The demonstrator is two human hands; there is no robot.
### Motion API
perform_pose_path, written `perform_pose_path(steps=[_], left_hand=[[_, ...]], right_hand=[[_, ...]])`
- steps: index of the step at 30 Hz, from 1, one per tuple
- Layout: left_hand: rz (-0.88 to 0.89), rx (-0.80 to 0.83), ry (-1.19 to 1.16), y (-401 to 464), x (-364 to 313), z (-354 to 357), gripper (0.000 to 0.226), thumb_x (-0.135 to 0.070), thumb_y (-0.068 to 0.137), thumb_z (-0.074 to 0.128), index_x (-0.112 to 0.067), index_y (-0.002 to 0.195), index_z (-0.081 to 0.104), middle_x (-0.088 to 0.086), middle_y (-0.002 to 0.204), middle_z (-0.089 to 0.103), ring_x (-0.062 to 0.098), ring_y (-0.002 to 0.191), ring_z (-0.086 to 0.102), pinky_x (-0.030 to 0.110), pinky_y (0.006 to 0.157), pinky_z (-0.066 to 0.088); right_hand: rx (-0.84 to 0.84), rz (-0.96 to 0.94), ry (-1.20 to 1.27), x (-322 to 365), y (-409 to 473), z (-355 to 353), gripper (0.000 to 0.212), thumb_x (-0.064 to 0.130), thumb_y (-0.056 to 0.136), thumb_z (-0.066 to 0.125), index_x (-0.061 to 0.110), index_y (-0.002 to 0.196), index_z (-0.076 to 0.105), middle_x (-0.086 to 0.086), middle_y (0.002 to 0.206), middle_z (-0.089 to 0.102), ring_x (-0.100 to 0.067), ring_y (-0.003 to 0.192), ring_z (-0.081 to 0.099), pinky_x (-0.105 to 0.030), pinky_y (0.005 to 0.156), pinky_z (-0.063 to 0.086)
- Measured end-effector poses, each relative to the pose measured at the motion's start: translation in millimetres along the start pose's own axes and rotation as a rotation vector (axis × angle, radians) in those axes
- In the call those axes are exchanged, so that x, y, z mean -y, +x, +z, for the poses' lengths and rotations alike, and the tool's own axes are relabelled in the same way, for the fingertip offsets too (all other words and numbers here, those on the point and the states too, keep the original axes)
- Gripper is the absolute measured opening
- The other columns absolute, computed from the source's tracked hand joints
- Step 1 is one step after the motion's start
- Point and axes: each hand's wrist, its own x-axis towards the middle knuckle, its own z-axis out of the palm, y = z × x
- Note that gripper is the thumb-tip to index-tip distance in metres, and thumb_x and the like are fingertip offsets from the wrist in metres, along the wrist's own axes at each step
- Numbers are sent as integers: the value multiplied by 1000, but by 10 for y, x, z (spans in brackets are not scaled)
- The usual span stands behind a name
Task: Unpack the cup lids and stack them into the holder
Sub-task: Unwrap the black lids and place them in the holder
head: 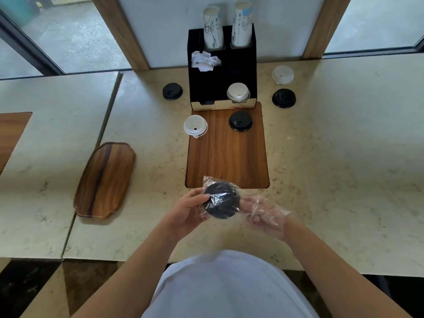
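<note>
Both hands hold a bagged black lid [221, 200] above the near bench [321, 180]: left hand [190, 208] grasping it, right hand [263, 214] pinching the plastic.

The marble table [321, 168] carries a black holder [206, 88]; black and white lids lie beside it, a wooden tray [104, 180] farther left.

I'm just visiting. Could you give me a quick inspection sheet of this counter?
Surface: pale stone counter with an inset wood panel.
Job's things: black holder with white lids in one slot; bagged black lids held in both hands; loose lids around the holder.
Clutter: wooden tray; crumpled paper.
Hands: left hand bare, right hand in a clear glove.
Cables: nothing seen.
Surroundings: windows behind the counter.
</note>
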Motion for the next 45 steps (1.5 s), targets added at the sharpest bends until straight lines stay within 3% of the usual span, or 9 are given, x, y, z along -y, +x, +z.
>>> perform_pose_path(steps=[4,7,13,18,29,35,38,41,45], left_hand=[[4,1,-18,-13,-3,-11,52,-12,82,76,-2,130,58,21,124,66,33,106,66,42,87,57],[10,-42,0,6,9,4,42,-12,83,76,-6,122,62,19,118,70,31,101,69,41,86,57],[26,-48,-5,63,-20,98,45,-9,77,83,-7,118,62,20,114,72,31,96,70,38,81,59],[69,-92,67,81,-32,176,44,-4,77,82,-6,116,62,19,115,74,33,96,71,38,81,57],[80,-184,80,104,-120,293,28,-18,91,74,-4,114,66,15,102,74,28,86,73,37,72,59],[93,-168,136,146,-87,455,40,-26,87,79,-5,116,61,15,108,77,32,97,75,44,80,62],[101,-183,177,127,-61,426,36,-33,89,76,-6,110,64,12,102,77,28,89,74,39,77,61],[104,-288,197,113,-23,392,31,-37,92,72,-7,100,65,9,88,75,22,77,71,31,66,57],[137,-379,166,116,-2,337,18,-25,96,69,-10,87,63,5,78,71,15,65,65,22,51,51]], right_hand=[[-15,-23,-159,7,-4,52,48,37,78,87,17,119,74,-14,121,73,-2,47,48,-17,47,48],[-108,-34,-263,10,5,61,68,40,63,94,16,122,70,-11,99,72,-4,51,50,-18,46,46],[-76,-88,-188,86,1,137,50,38,54,98,23,98,81,-6,85,65,-9,63,52,-19,57,49],[-123,-101,-307,104,4,210,48,32,78,86,8,117,70,-20,92,55,-12,57,46,-21,51,47],[-287,-118,-499,46,69,339,37,45,85,77,12,101,71,4,52,56,-10,45,46,-22,48,45],[-459,-122,-525,203,100,375,58,66,90,59,12,109,70,0,64,66,-17,61,58,-29,66,52],[-391,-56,-497,213,63,304,55,62,90,63,15,118,70,-15,99,74,-31,96,71,-38,84,58],[-269,-98,-601,160,39,246,47,56,86,73,16,111,74,-4,70,62,-12,55,54,-23,54,49],[-251,-96,-662,100,90,248,47,48,82,80,6,102,74,-4,61,58,-8,47,48,-21,48,45]])
